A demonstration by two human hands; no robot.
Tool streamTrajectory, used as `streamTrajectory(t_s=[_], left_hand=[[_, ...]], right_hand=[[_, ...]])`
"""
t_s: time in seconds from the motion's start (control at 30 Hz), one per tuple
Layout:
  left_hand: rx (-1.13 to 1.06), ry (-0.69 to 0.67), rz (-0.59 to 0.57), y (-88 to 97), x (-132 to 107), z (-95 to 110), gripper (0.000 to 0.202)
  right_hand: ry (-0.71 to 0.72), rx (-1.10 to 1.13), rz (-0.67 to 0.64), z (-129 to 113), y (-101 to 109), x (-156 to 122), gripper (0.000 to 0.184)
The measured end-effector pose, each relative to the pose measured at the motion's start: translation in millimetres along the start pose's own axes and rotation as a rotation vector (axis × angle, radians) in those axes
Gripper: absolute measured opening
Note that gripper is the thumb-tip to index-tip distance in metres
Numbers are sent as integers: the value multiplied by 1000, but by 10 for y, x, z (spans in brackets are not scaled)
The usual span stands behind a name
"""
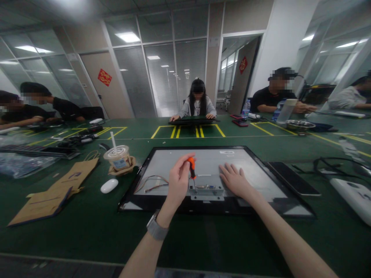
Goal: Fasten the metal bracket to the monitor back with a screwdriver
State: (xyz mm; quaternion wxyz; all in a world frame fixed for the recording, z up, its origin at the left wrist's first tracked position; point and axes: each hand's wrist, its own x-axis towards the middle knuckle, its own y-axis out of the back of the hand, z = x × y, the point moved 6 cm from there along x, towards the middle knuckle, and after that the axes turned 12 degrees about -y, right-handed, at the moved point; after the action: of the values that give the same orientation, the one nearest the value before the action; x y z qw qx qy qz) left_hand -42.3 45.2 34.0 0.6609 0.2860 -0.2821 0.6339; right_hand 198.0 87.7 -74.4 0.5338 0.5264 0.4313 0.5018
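An opened monitor panel (162, 164) lies flat on the green table, its grey metal back facing up inside a black frame. My left hand (179, 175) grips an orange and black screwdriver (191, 166) that stands upright, its shaft pointing down at a metal bracket (207, 192) with ports near the panel's front edge. Whether the tip touches a screw is too small to tell. My right hand (234, 178) rests flat on the panel's back, fingers spread, to the right of the bracket. Thin wires (152, 181) lie on the panel left of my left hand.
Left of the panel are a white earbud case (109, 186), a drink cup (117, 156) with a straw, and a brown paper bag (58, 189). To the right lie a black phone (291, 177), a white device (352, 197) and cables. A person (198, 102) sits opposite; others sit at both sides.
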Motion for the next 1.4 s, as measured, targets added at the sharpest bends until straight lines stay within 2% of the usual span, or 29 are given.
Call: streamTrajectory(t_s=[0.23, 0.3, 0.43, 0.57, 0.8, 0.87, 1.0, 1.1, 1.27, 1.4], left_hand=[[198, -123, 94, 66, 14, 66, 11], [197, -118, 76, 52, 7, 77, 15], [37, -83, -33, -34, -22, 78, 32], [-18, -27, -81, -93, -48, 42, 35], [217, -142, 36, -7, -28, 108, 12], [217, -134, 45, 15, -26, 113, 18], [76, -115, 2, -7, -17, 119, 32], [48, -94, -24, -40, -16, 116, 31], [171, -160, 6, -27, -25, 148, 18], [161, -163, -26, -40, -28, 171, 25]], right_hand=[[13, -5, 0, -4, 4, -7, 58], [9, -6, -2, -8, 16, -13, 58], [-2, -1, -8, -9, 22, -13, 57], [-5, 8, 1, 2, 3, 4, 58], [15, 23, 4, 22, -42, 26, 58], [11, 16, 0, 30, -47, 29, 58], [19, 19, 4, 34, -45, 30, 58], [12, 21, 3, 35, -49, 29, 58], [2, 14, -1, 16, -38, 20, 57], [2, 4, -9, 10, -19, 16, 58]])
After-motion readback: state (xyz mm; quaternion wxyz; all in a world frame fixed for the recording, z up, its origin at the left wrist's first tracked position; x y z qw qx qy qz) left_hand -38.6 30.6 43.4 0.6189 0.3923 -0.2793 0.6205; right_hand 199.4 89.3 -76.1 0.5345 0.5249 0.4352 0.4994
